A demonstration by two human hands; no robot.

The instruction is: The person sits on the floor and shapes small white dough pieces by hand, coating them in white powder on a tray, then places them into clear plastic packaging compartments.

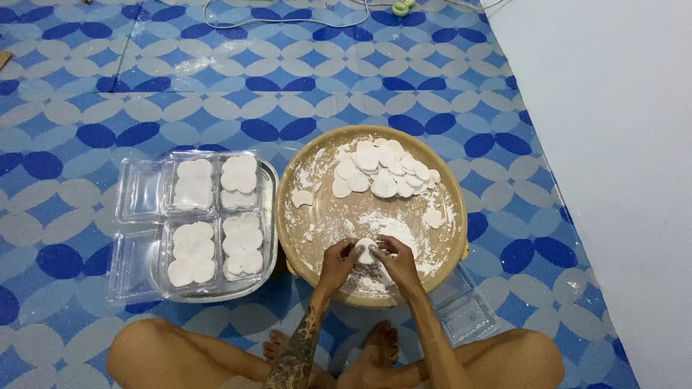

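Below me, both hands meet over the near part of a round tan tray [292, 216] dusted with white flour. My left hand [337, 258] and right hand [393, 256] pinch a small white dough piece [366, 251] between their fingertips — fingers drawn in narrow around it, thumbs on top, so both are closed on that one piece. It sits just above the floury tray floor, near the rim closest to my crossed legs.

Further back in the tray lies a heap of flat white dough discs [380, 171], overlapping one another, with two loose discs apart from it — one at the left [301, 198], one at the right [433, 217].

Just left of the tray, touching or nearly touching its rim, is a metal tray [272, 194] carrying clear plastic containers [209, 223], each holding white discs. An empty clear container [141, 191] lies beside them, and another clear plastic box [468, 317] rests on the blue patterned floor mat [86, 94] by my right knee. A white cable [288, 18] runs along the far edge.
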